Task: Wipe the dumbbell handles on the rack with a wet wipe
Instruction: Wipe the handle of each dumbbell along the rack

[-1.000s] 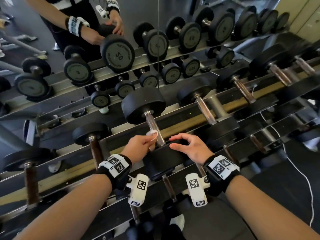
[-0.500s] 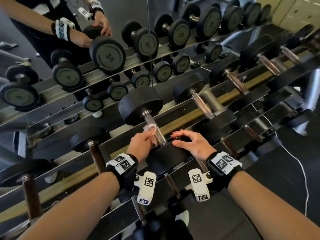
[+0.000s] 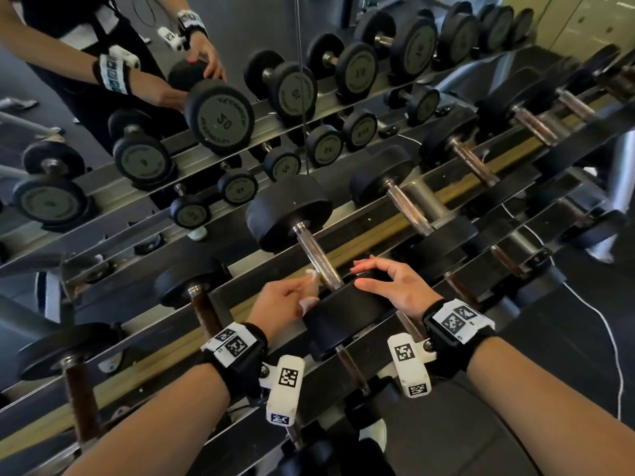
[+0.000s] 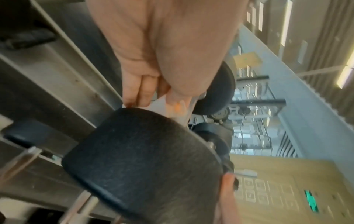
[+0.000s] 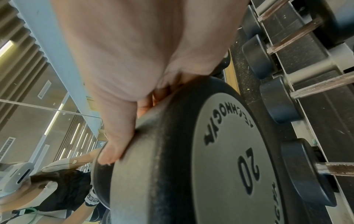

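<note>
A black dumbbell lies on the rack (image 3: 378, 231) in the middle of the head view, its steel handle (image 3: 316, 255) running from the far head (image 3: 288, 214) to the near head (image 3: 343, 314). My left hand (image 3: 309, 286) pinches a white wet wipe (image 3: 311, 274) just left of the handle's near end. In the left wrist view the wet wipe (image 4: 161, 104) sits between thumb and fingers above the near head (image 4: 143, 159). My right hand (image 3: 364, 273) arches over the near head and grips its rim. The right wrist view shows the thumb (image 5: 113, 151) on that head (image 5: 220, 151), marked 20.
More dumbbells sit either side: brown-handled ones at the left (image 3: 202, 304) and steel-handled ones at the right (image 3: 405, 204). A mirror (image 3: 299, 80) behind the rack reflects it and the person. A lower tier (image 3: 347, 365) lies under my wrists. A white cable (image 3: 604, 324) trails at the right.
My left hand has drawn the wipe a little down the handle toward the near head and off to its left side. My right hand has stayed on the near head.
</note>
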Action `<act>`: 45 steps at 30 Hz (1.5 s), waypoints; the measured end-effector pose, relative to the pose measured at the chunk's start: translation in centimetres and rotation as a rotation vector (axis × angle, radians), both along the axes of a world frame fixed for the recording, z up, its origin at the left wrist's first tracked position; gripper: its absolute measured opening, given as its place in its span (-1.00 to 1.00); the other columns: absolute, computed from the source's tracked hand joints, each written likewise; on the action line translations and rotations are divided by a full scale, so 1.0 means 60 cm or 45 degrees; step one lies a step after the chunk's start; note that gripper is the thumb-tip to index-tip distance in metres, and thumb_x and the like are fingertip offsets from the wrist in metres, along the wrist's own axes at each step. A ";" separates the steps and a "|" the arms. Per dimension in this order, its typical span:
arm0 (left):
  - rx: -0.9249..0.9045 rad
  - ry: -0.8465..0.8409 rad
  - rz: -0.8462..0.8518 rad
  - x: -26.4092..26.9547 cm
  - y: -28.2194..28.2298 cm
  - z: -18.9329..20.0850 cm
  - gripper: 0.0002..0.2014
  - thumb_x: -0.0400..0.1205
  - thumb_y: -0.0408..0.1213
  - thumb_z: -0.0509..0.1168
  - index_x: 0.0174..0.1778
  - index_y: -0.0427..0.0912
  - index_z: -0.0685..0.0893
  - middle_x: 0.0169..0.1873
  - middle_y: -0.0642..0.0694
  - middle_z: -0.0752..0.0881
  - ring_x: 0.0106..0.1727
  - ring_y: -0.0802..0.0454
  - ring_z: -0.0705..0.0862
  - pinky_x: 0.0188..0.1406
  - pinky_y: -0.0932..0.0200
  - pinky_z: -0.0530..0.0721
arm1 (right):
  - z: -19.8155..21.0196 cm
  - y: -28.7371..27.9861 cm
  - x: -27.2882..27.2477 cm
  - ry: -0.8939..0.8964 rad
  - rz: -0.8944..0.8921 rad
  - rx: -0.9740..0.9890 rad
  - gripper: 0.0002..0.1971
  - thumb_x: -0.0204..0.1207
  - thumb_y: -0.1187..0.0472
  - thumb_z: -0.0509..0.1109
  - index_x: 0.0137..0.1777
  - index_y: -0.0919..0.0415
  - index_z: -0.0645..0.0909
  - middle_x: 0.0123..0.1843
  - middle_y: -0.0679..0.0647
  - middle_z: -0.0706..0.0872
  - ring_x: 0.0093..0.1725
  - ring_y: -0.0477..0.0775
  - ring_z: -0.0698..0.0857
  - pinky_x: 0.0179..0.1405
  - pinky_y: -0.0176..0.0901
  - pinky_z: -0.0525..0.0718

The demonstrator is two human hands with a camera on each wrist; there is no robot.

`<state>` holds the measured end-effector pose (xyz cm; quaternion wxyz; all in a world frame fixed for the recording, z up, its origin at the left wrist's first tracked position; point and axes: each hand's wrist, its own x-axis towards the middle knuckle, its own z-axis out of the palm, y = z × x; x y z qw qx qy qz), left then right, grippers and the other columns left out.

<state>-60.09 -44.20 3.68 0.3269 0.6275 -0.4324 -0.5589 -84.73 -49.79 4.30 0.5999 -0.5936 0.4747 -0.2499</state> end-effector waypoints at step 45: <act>0.053 0.582 0.570 -0.043 -0.065 -0.025 -0.75 0.71 -0.39 0.27 0.26 -0.14 0.72 0.16 -0.20 0.78 0.09 -0.08 0.81 -0.08 0.14 0.79 | -0.020 0.003 -0.002 0.028 -0.021 -0.078 -0.68 0.45 0.09 0.57 0.20 0.05 0.74 0.35 -0.22 0.67 0.40 -0.52 0.41 0.33 -0.57 0.17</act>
